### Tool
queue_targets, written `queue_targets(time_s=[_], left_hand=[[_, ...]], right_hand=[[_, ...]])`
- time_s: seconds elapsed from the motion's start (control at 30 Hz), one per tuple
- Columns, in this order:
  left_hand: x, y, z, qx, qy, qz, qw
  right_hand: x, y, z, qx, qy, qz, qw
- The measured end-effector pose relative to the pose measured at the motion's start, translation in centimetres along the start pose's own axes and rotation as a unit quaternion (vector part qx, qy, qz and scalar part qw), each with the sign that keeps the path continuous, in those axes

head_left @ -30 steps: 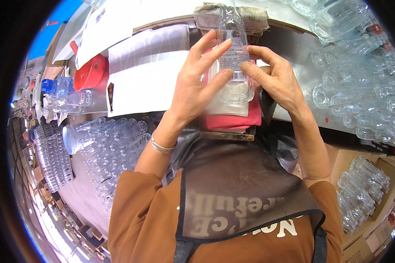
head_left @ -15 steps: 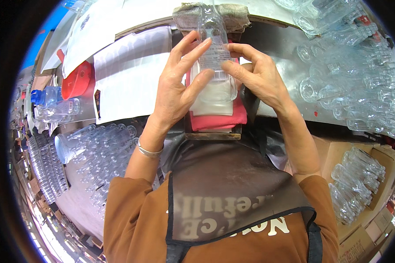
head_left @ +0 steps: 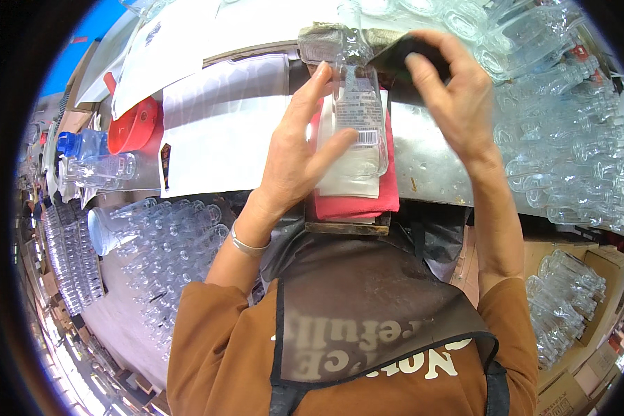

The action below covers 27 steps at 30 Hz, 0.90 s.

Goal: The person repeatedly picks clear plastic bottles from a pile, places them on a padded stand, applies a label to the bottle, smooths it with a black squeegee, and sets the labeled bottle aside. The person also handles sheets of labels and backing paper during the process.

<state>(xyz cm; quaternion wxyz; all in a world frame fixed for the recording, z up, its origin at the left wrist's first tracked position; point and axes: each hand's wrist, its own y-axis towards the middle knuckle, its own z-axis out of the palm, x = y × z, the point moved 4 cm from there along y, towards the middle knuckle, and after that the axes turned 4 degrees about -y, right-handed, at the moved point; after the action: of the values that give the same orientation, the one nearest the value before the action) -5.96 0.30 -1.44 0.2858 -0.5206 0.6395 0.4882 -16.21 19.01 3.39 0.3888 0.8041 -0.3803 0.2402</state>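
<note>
My left hand (head_left: 299,156) grips a clear glass bottle (head_left: 358,121) with a white label, held flat over a folded red cloth (head_left: 357,202) and a white cloth on a small wooden block (head_left: 345,227). My right hand (head_left: 451,90) is up and to the right of the bottle, with its fingers closed on a dark flat object (head_left: 403,55), possibly a scraper or pad. A metal bracelet circles my left wrist. I wear an orange top and a dark apron.
A steel worktop (head_left: 430,163) runs across, with white sheets (head_left: 215,132) on its left part. Several clear bottles (head_left: 568,132) lie at the right, more fill the left (head_left: 159,243) and cardboard boxes (head_left: 568,305) at the lower right. A red funnel (head_left: 132,125) sits at the left.
My right hand has left the bottle, moved up and right, and now holds a dark object. The left hand keeps the bottle over the cloths.
</note>
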Motion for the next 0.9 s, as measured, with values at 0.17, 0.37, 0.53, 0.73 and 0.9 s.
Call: queue_targets(time_s=[0.17, 0.37, 0.53, 0.73, 0.9], left_hand=[[0.8, -3.1, 0.3, 0.039, 0.001, 0.007, 0.999], [0.3, -3.9, 1.4, -0.019, 0.049, -0.002, 0.999], [0.3, -4.3, 1.2, -0.041, 0.072, 0.024, 0.996], [0.2, -4.3, 1.0, -0.026, 0.018, -0.004, 0.999], [1.0, -4.6, 0.9, -0.022, -0.023, -0.02, 0.999]], right_hand=[[3.6, 1.9, 1.3, 0.105, -0.115, -0.194, 0.969], [6.8, 2.0, 3.8, 0.247, -0.173, -0.264, 0.916], [6.3, 1.6, 3.3, 0.137, -0.213, -0.284, 0.925], [4.4, 4.1, 0.2, 0.077, -0.091, -0.13, 0.984], [6.4, -3.5, 2.1, 0.251, 0.045, -0.231, 0.939]])
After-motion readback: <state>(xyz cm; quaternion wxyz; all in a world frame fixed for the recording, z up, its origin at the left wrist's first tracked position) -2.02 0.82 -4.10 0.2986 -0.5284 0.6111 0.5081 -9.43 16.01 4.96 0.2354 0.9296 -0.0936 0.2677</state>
